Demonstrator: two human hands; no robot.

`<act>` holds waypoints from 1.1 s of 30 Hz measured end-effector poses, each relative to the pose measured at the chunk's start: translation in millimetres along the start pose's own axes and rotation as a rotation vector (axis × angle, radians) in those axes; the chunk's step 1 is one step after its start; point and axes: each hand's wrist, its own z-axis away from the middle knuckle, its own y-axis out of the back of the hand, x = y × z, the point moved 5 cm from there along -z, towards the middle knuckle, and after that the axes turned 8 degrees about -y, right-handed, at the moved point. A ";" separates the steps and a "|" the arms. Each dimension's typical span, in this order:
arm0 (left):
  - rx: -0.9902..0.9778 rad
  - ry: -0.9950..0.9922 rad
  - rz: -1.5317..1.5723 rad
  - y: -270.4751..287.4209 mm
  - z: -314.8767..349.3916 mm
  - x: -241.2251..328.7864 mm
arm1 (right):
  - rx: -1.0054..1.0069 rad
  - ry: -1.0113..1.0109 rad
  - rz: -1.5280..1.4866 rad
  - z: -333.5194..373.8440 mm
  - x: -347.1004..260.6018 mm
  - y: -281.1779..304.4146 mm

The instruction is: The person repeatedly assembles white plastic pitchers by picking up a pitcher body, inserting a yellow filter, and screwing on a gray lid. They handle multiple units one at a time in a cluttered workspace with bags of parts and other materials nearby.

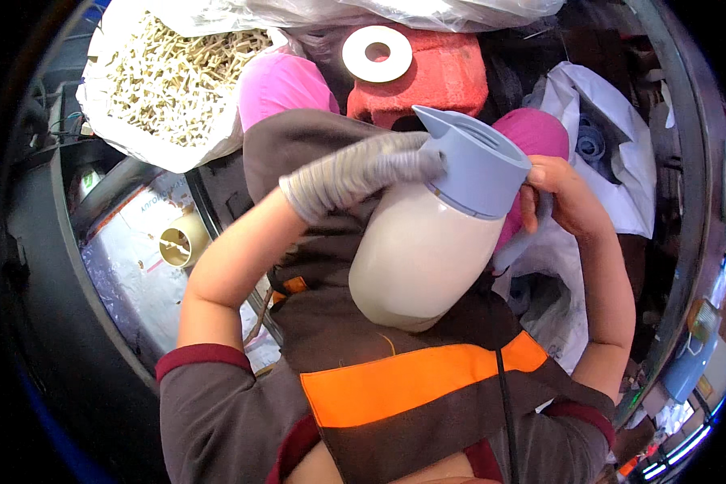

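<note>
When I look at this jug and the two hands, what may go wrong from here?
The jug is tilted, with the gloved left hand and bare right hand near its top, so its lower end might swing or slip. The smooth-looking lid may slide under the glove. The white ring lies at the red block's edge; a bump might knock it off.

Your hand could pass over the apron (319, 250) at the jug's (415, 262) nine o'clock, inside your left forearm (230, 254); the pellet sack (169, 157) blocks ten, the red block (452, 81) twelve, your right hand (569, 198) and the white bag (633, 181) two
</note>
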 end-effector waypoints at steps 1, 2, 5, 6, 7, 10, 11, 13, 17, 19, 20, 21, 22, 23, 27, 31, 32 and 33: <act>0.067 -0.023 -0.044 8.0 -1.7 10.2 | 0.067 0.003 -0.042 0.9 6.0 7.2; 0.141 -0.046 -0.090 16.2 -1.8 20.4 | 0.041 -0.006 -0.076 3.9 5.3 11.5; 0.372 -0.426 -1.492 73.0 -50.2 84.1 | 0.084 0.031 -0.126 20.0 -10.4 27.2; 0.536 -0.357 -2.080 72.3 -58.3 93.2 | 0.165 0.089 -0.116 28.1 -17.2 32.7; 0.630 -0.309 -2.239 75.7 -61.5 89.9 | 0.199 0.170 -0.111 37.9 -27.9 39.7; 0.627 -0.197 -2.177 90.1 -71.5 87.3 | 0.318 0.336 -0.156 58.6 -55.7 61.3; 0.649 -0.273 -2.062 94.1 -68.0 93.3 | 0.377 0.356 -0.131 59.8 -64.5 62.1; 0.686 -0.341 -1.718 68.1 -42.6 123.4 | 0.563 0.376 0.327 41.5 -65.5 75.7; 0.733 -0.734 -1.222 53.6 22.7 191.7 | 0.570 0.444 0.145 -17.7 -81.9 51.5; 0.616 -0.885 -1.554 -2.0 40.8 230.2 | 0.538 0.502 0.153 -37.6 -94.3 34.8; 0.558 -0.893 -1.463 -26.8 32.9 232.7 | 0.533 0.525 0.163 -44.2 -98.5 29.0; 0.524 -0.923 -1.533 -49.2 22.5 233.0 | 0.519 0.542 0.210 -52.9 -98.8 25.0; 0.480 -0.953 -1.593 -65.5 8.9 229.2 | 0.522 0.568 0.261 -58.8 -99.4 23.0; 0.450 -0.912 -1.806 -79.6 -6.8 222.6 | 0.526 0.591 0.309 -63.5 -100.0 21.4; 0.292 -0.883 -2.315 -83.4 -47.7 183.1 | 0.644 0.739 0.546 -67.4 -104.4 18.0; 0.278 -0.707 -2.352 -88.2 -50.7 182.9 | 0.731 0.563 0.731 -56.2 -82.4 25.4; 0.258 -0.712 -2.329 -90.1 -52.5 182.4 | 0.728 0.440 0.743 -55.3 -72.9 28.8; 0.231 -0.718 -2.313 -92.3 -55.7 182.2 | 0.761 0.408 0.694 -57.3 -65.4 30.1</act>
